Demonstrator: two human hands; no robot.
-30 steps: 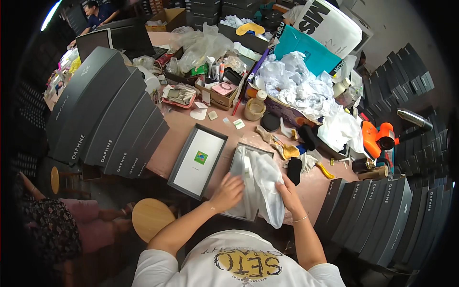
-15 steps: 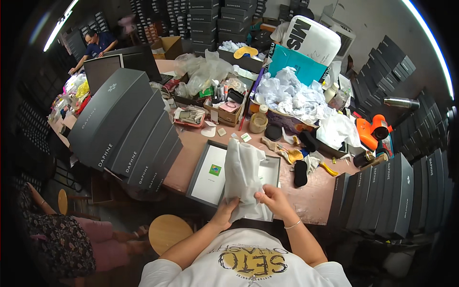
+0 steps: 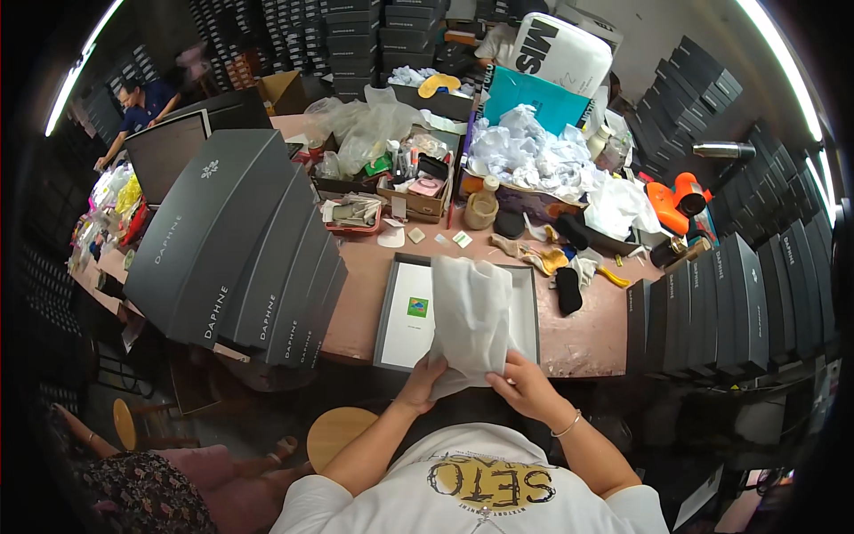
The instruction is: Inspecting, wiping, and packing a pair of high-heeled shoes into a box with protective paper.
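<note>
Around us the dim room is lined with stacked dark boxes, and a pinkish tabletop (image 3: 583, 343) runs across the middle of our view. On its left we see a tall, leaning stack of dark grey boxes (image 3: 222, 240); on the right stands a row of similar boxes (image 3: 725, 307) set on edge. A person in dark blue (image 3: 140, 111) leans over things at the far left.

At the near edge of the tabletop, two hands hold up a soft white bag (image 3: 471, 320). The fingers of the left hand (image 3: 422, 384) are closed on its lower left corner; those of the right hand (image 3: 527, 384) pinch its lower right edge, thumb toward us. What the fingers do behind the bag we cannot see, nor can we tell what it contains.

The bag hides part of an open grey box. To its left we see a shallow box half (image 3: 384, 311) with a white inside and a green sticker (image 3: 417, 307); to its right, the white inside of the other half (image 3: 526, 311) shows.

Beyond, we find a glass jar (image 3: 481, 209), a black oval object (image 3: 568, 291), a yellow-handled tool (image 3: 614, 278), a heap of crumpled white paper (image 3: 534, 147) and an orange device (image 3: 667, 206).
</note>
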